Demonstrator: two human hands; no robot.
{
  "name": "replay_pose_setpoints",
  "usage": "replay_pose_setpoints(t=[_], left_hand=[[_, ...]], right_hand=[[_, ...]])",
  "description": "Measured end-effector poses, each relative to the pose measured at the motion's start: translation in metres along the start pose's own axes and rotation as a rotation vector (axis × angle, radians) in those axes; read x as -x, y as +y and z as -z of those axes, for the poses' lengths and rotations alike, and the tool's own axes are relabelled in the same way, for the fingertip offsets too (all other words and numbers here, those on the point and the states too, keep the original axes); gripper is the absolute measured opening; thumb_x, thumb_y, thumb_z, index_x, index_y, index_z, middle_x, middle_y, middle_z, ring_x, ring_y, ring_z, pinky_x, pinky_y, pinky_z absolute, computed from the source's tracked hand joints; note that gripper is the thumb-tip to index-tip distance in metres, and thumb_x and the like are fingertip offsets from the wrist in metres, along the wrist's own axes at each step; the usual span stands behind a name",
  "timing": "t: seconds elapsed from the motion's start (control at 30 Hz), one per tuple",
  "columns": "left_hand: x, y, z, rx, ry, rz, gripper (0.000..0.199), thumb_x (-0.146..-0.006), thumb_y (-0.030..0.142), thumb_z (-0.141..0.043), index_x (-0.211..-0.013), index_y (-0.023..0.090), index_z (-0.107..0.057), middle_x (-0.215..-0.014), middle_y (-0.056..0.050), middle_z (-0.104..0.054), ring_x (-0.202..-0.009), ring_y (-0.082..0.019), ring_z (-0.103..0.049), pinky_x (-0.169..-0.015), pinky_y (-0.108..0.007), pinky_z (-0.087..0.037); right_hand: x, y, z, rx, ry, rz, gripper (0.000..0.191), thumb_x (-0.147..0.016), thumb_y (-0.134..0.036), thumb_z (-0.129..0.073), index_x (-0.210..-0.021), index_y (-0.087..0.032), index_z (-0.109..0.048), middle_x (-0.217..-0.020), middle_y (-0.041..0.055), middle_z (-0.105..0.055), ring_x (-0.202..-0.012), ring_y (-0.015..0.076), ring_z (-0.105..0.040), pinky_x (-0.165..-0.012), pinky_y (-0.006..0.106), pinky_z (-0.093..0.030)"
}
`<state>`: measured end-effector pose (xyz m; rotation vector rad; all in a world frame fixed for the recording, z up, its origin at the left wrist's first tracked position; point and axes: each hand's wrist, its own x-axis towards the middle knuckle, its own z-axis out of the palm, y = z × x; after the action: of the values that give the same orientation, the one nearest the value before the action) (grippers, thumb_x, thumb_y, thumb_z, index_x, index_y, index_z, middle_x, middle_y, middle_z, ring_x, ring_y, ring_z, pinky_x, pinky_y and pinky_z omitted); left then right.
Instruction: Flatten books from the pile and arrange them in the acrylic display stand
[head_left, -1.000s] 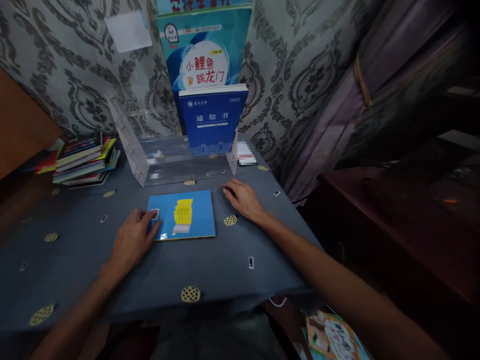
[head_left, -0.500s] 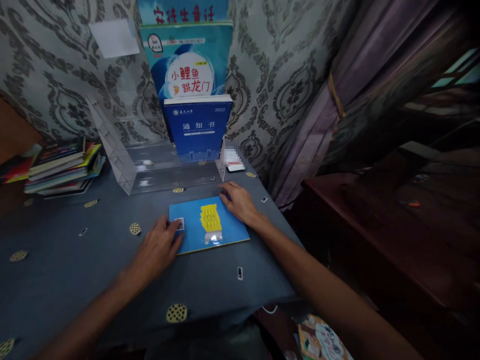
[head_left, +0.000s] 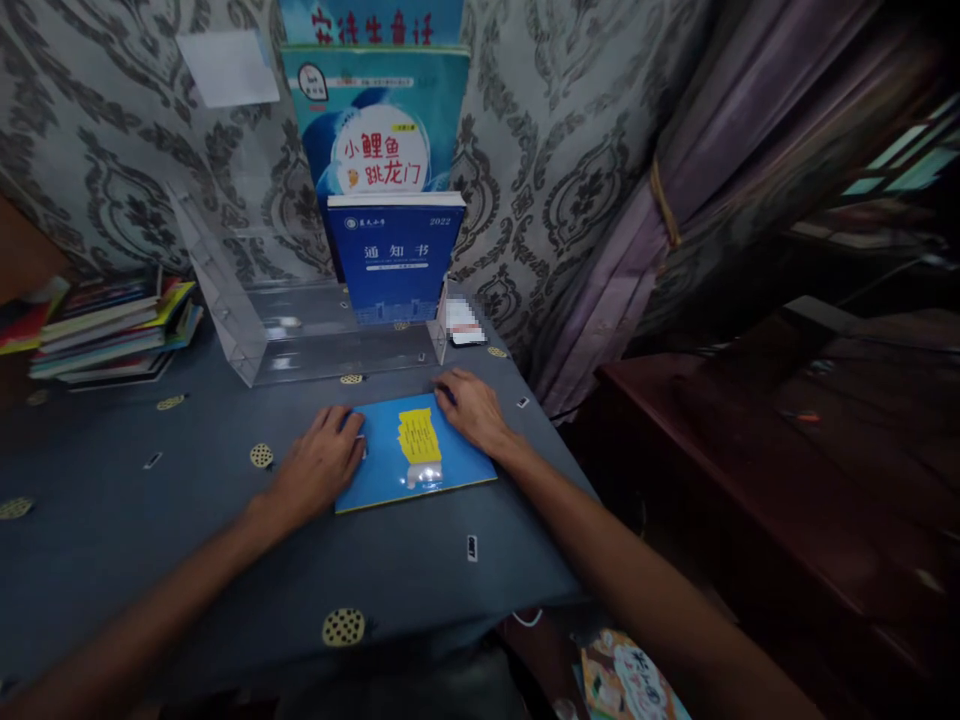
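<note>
A blue book (head_left: 382, 455) with a yellow text patch lies flat on the cloth-covered table. My left hand (head_left: 319, 462) rests over its left edge, fingers spread, partly covering a small white label. At the book's far right corner is my right hand (head_left: 472, 410), its fingers loosely bent and apart against the edge. Behind them stands a clear acrylic display rack (head_left: 330, 360). On its right side a dark blue booklet (head_left: 397, 265) leans upright, with a teal book (head_left: 382, 130) above and behind it, and another blue book (head_left: 375, 22) at the top.
Several books lie in a stack (head_left: 112, 330) at the table's left. A small white card-like item (head_left: 463, 325) sits right of the rack. Beyond the table's right edge are a purple curtain (head_left: 600, 270) and a dark red surface (head_left: 712, 460). Below the front edge lies an illustrated book (head_left: 630, 675).
My left hand has slid a little away from me along the book's left edge, now covering more of the white label. The right hand stays at the far corner. The view has shifted slightly.
</note>
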<state>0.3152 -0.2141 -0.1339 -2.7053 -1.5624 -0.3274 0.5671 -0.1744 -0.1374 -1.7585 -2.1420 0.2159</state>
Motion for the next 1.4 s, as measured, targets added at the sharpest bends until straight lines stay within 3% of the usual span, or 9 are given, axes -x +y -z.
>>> replay_pose_setpoints(t=[0.2,0.33,0.4,0.53,0.63,0.87,1.07,1.27,1.4], left_hand=[[-0.002,-0.009,-0.006,0.002,0.03,-0.049,0.033,-0.101,0.032,-0.038,-0.121,0.018,-0.06,-0.128,-0.013,-0.058,-0.115,-0.027,-0.055,-0.095,-0.045,-0.053],[-0.002,-0.011,-0.011,0.011,0.071,-0.07,0.034,-0.102,0.031,-0.037,-0.122,0.016,-0.06,-0.13,-0.014,-0.059,-0.117,-0.028,-0.055,-0.1,-0.048,-0.05],[-0.002,-0.011,-0.014,0.004,0.084,-0.069,0.034,-0.102,0.031,-0.037,-0.122,0.016,-0.06,-0.131,-0.014,-0.059,-0.118,-0.029,-0.055,-0.099,-0.048,-0.05],[-0.001,-0.012,-0.017,-0.006,0.106,-0.074,0.032,-0.102,0.03,-0.038,-0.121,0.018,-0.06,-0.13,-0.013,-0.061,-0.115,-0.027,-0.057,-0.098,-0.045,-0.051],[-0.001,-0.012,-0.017,-0.023,0.114,-0.082,0.03,-0.101,0.029,-0.038,-0.119,0.019,-0.061,-0.128,-0.013,-0.062,-0.116,-0.027,-0.057,-0.098,-0.044,-0.05],[-0.002,-0.011,-0.013,-0.021,0.065,-0.081,0.036,-0.102,0.03,-0.038,-0.124,0.014,-0.061,-0.131,-0.016,-0.062,-0.119,-0.031,-0.057,-0.098,-0.049,-0.05],[-0.002,-0.009,-0.01,-0.016,0.056,-0.067,0.036,-0.102,0.03,-0.04,-0.126,0.014,-0.061,-0.133,-0.017,-0.061,-0.121,-0.031,-0.056,-0.098,-0.049,-0.049],[-0.003,-0.016,-0.005,0.005,0.056,-0.076,0.038,-0.101,0.029,-0.039,-0.125,0.011,-0.062,-0.129,-0.017,-0.066,-0.122,-0.033,-0.058,-0.098,-0.049,-0.049],[-0.003,-0.026,-0.001,0.072,0.057,0.013,0.04,-0.1,0.028,-0.035,-0.127,0.012,-0.061,-0.121,-0.016,-0.07,-0.112,-0.031,-0.065,-0.096,-0.049,-0.052]], right_hand=[[-0.001,0.003,-0.002,0.04,0.001,0.024,0.027,-0.098,-0.021,-0.048,-0.115,-0.019,-0.069,-0.115,0.0117,-0.071,-0.108,0.0263,-0.064,-0.088,0.034,-0.049],[0.003,-0.011,0.003,0.112,0.001,0.035,0.025,-0.099,-0.021,-0.047,-0.106,-0.015,-0.07,-0.11,0.0157,-0.071,-0.11,0.0305,-0.062,-0.094,0.043,-0.046],[0.007,-0.027,0.002,0.099,-0.01,0.107,0.025,-0.1,-0.019,-0.046,-0.107,-0.014,-0.07,-0.112,0.0167,-0.071,-0.113,0.0311,-0.061,-0.099,0.046,-0.044],[0.019,-0.058,-0.014,-0.069,-0.096,0.379,0.032,-0.102,-0.02,-0.044,-0.129,-0.017,-0.061,-0.13,0.0125,-0.066,-0.123,0.0252,-0.059,-0.108,0.043,-0.043],[0.025,-0.064,-0.028,-0.155,-0.102,0.449,0.038,-0.103,-0.022,-0.042,-0.139,-0.019,-0.053,-0.142,0.011,-0.06,-0.137,0.0221,-0.051,-0.117,0.043,-0.037],[0.031,-0.038,-0.022,-0.125,-0.119,0.367,0.041,-0.102,-0.02,-0.042,-0.141,-0.014,-0.053,-0.145,0.0157,-0.057,-0.142,0.0253,-0.047,-0.12,0.051,-0.033],[0.038,-0.009,-0.01,-0.049,0.016,0.221,0.038,-0.099,-0.02,-0.044,-0.133,-0.017,-0.06,-0.137,0.014,-0.065,-0.13,0.0271,-0.059,-0.116,0.054,-0.037],[0.036,0.001,-0.011,-0.076,0.083,0.131,0.035,-0.097,-0.021,-0.046,-0.125,-0.019,-0.067,-0.127,0.0101,-0.072,-0.119,0.0272,-0.066,-0.11,0.05,-0.044],[0.035,0.002,-0.011,-0.11,0.072,0.117,0.035,-0.096,-0.022,-0.048,-0.124,-0.019,-0.068,-0.128,0.0107,-0.071,-0.12,0.0282,-0.065,-0.102,0.046,-0.049]])
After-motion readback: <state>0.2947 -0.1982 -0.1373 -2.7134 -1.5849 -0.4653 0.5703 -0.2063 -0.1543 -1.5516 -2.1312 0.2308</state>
